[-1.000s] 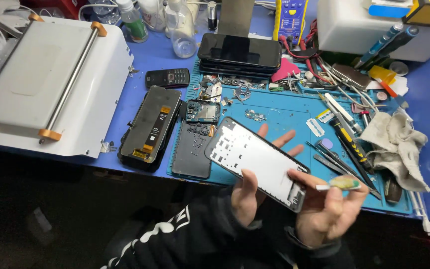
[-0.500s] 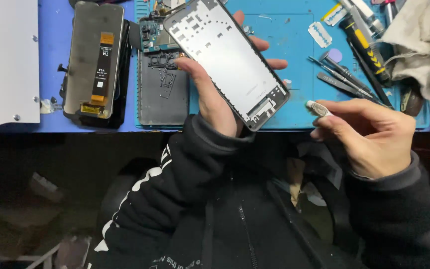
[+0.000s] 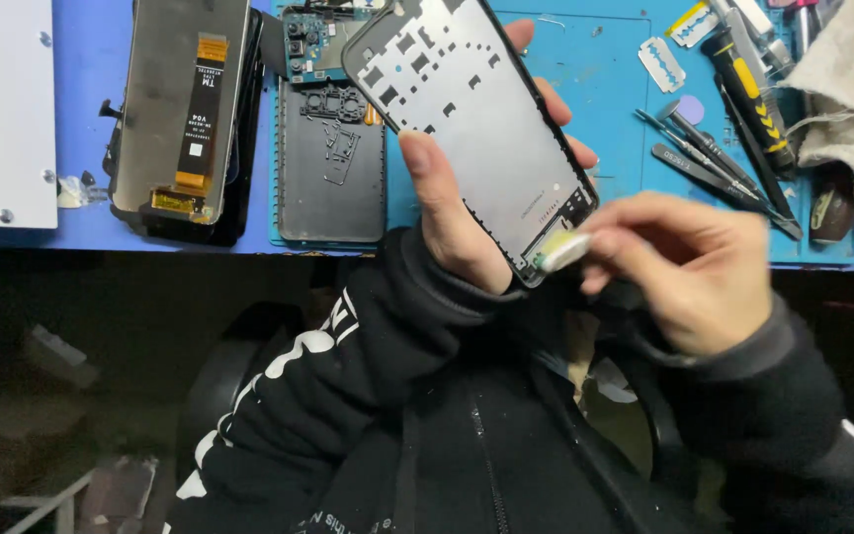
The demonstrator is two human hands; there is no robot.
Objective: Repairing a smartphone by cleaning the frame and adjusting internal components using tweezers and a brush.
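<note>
Over blue mat (image 3: 625, 119), left hand (image 3: 467, 213) grips phone frame (image 3: 471, 114); right hand (image 3: 694, 267) fingers pinch small white piece (image 3: 560, 252) against its corner.

The phone frame (image 3: 476, 129) is a flat, rectangular metal plate with a dark rim and rounded corners. Its grey inner face is turned up toward the camera and shows a pattern of small cut-outs across the upper part, with a dark strip of openings at the lower end. It is held above the counter, tilted, its long axis running from upper left to lower right. The left hand (image 3: 467, 213) grips it from below, thumb across the near long edge and fingers behind the far edge. The small white piece (image 3: 560, 252), pale and roughly rectangular, is pinched in the right hand (image 3: 689, 267) and touches the frame's lower corner.
</note>
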